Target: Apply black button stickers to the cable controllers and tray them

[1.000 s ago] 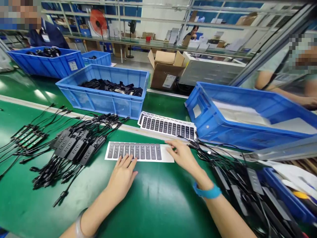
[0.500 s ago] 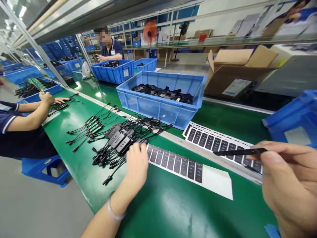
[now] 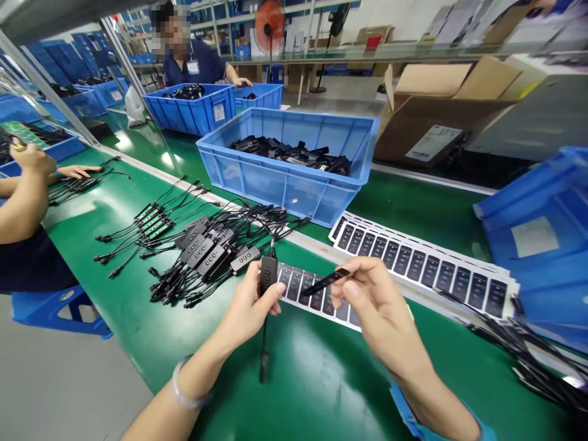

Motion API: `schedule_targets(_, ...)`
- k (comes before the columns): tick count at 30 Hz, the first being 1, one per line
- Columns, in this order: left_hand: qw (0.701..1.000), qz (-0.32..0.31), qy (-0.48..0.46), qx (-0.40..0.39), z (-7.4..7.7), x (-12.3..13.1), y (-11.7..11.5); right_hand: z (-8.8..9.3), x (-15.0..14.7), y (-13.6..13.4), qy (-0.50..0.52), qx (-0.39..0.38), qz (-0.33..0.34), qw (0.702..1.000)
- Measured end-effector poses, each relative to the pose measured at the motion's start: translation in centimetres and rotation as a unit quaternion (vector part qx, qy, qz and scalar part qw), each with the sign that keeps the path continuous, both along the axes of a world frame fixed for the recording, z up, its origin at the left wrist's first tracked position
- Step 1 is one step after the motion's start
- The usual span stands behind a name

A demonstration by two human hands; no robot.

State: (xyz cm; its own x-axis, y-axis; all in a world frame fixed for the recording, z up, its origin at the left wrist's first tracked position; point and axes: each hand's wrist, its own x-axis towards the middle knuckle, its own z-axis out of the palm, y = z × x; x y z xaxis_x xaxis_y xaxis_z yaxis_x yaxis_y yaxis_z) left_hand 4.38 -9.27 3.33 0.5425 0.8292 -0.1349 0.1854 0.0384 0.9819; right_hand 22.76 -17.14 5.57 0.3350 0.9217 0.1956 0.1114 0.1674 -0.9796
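Note:
My left hand (image 3: 248, 312) is closed around a small black controller box (image 3: 268, 271) with slots in its face, held upright; its cables hang above and below. Between thumb and fingers my right hand (image 3: 379, 300) pinches a thin black label sticker (image 3: 326, 282), tilted, just right of the box and apart from it. Beneath both hands lies a sheet of black labels (image 3: 294, 283), partly covered by the right hand. Left of my left hand is a pile of similar corded boxes (image 3: 202, 254). More label sheets (image 3: 404, 260) lie farther right.
A blue bin (image 3: 285, 184) of black parts stands behind the pile. Green circuit boards with cables (image 3: 154, 222) lie to the left. A co-worker's arm (image 3: 27, 190) is at far left; another person (image 3: 197, 61) sits behind bins. Dark cables (image 3: 542, 361) lie at right.
My left hand has lifted a controller box from the pile. My right hand has brought the label sticker leftward, close to it. The view has shifted slightly.

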Motion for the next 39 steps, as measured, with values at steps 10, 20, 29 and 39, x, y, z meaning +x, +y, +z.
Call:
schedule_targets(10,0.936,-0.099,-0.169,-0.293,-0.7,1.8,-2.3,-0.3,0.2,0.5,0.026,-0.024,0.009,0.999)
schedule_targets(20,0.918,-0.112,-0.206,-0.319,-1.0,1.8,-2.8,-0.5,-0.3,0.6,0.017,-0.097,0.039,0.994)
schedule_targets(29,0.917,-0.112,-0.206,-0.323,-0.8,1.8,-3.0,-0.9,-0.5,0.4,0.014,-0.114,0.039,0.993)
schedule_targets(39,0.915,-0.111,-0.215,-0.323,-0.9,1.9,-3.0,-1.1,-0.7,0.4,0.019,-0.116,0.032,0.993)
